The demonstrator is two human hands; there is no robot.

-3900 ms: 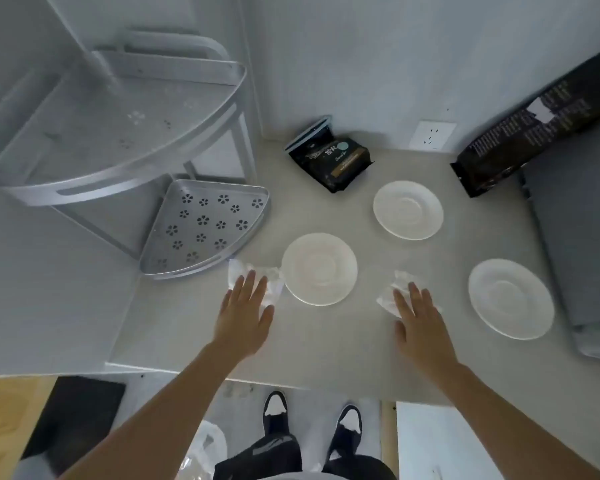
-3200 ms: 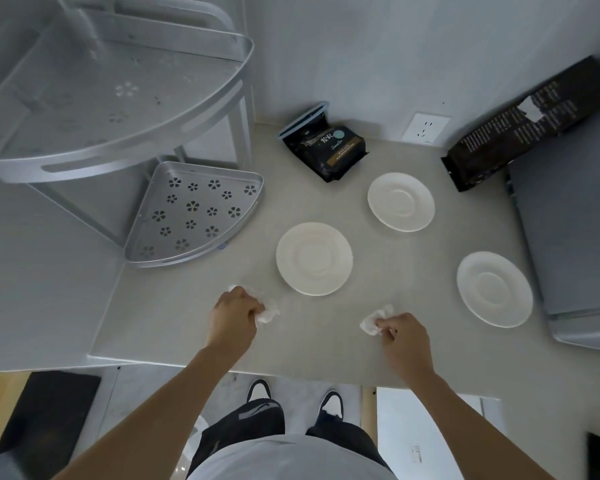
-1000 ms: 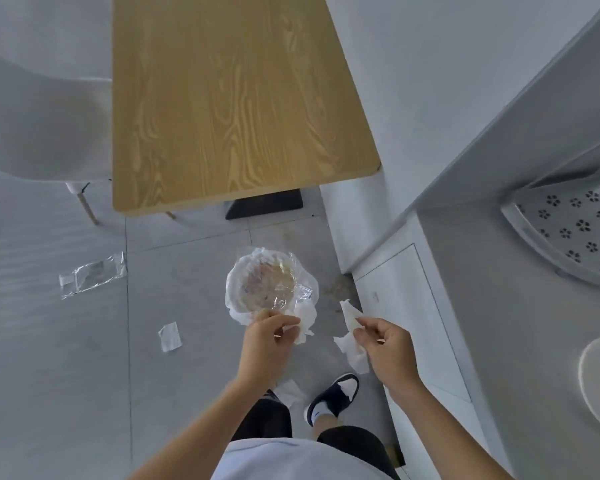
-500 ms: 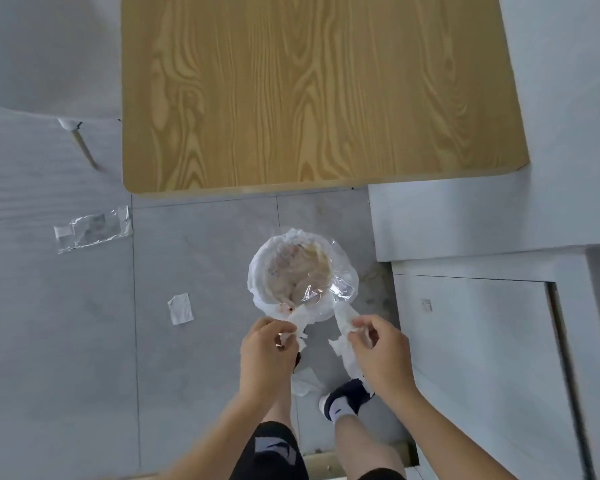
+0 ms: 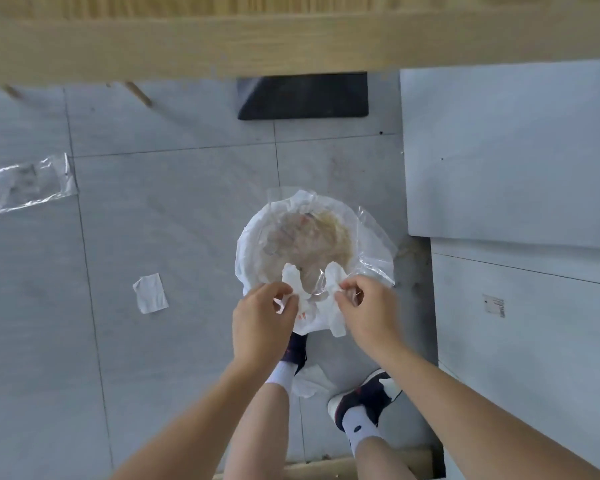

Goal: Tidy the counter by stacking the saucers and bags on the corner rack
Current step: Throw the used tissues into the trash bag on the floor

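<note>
Head view: left hand (image 5: 260, 327) fingers (image 5: 280, 293) pinch crumpled tissue (image 5: 293, 282). Right hand (image 5: 366, 311) fingers (image 5: 343, 295) pinch second tissue (image 5: 334, 277). Both tissues poke out past fingers, over bin (image 5: 253, 251) with clear bag liner. Bin sits on floor (image 5: 174, 209) just beyond fingers. Paper scrap (image 5: 150, 293) lies left of left fingers, well apart. Saucers, bags, rack not seen. Shoe (image 5: 364, 398) below right wrist.
</note>
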